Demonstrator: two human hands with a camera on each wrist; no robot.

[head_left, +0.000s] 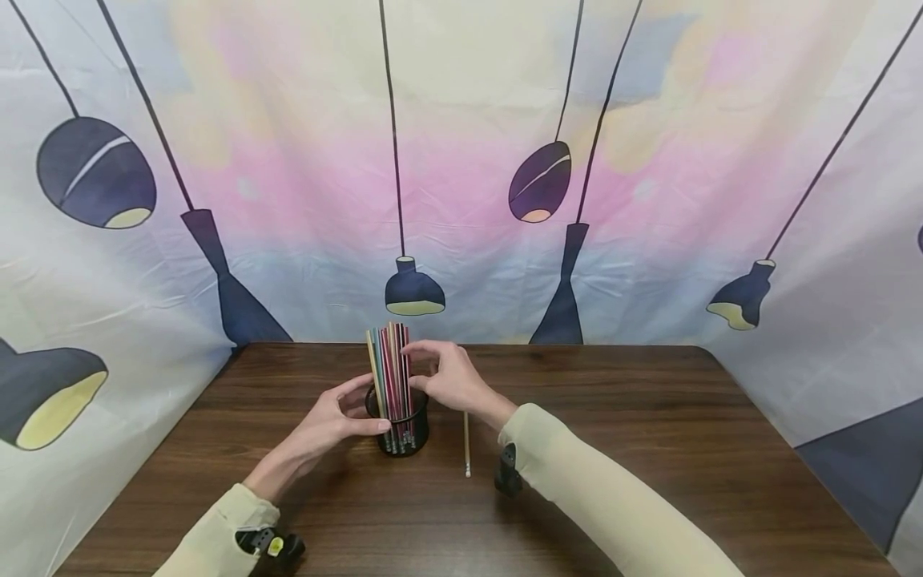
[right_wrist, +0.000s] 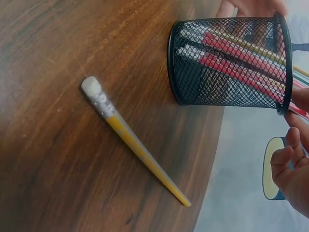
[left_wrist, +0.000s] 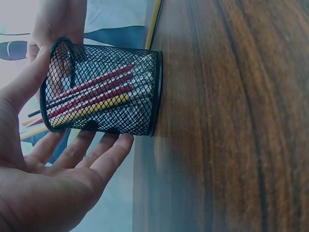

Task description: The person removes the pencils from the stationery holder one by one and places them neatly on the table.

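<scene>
A black mesh pencil cup (head_left: 414, 437) stands upright on the table and holds several pencils (head_left: 389, 369), which lean left with their eraser ends down. My left hand (head_left: 333, 417) holds the cup from the left. Its thumb lies at the rim and its fingers are spread along the mesh, as the left wrist view shows. My right hand (head_left: 454, 378) is at the upper right of the bunch, thumb and index finger at the pencils' shafts. Part of that grip is hidden. To the right of the cup, a yellow pencil (right_wrist: 140, 151) with a white eraser lies on the table.
The brown wood-grain table (head_left: 649, 449) spreads around the cup. Behind it hangs a cloth backdrop (head_left: 476, 192) printed with dark lamps. A small black wrist device (head_left: 508, 470) sits under the right sleeve, and another (head_left: 270, 545) is on the left.
</scene>
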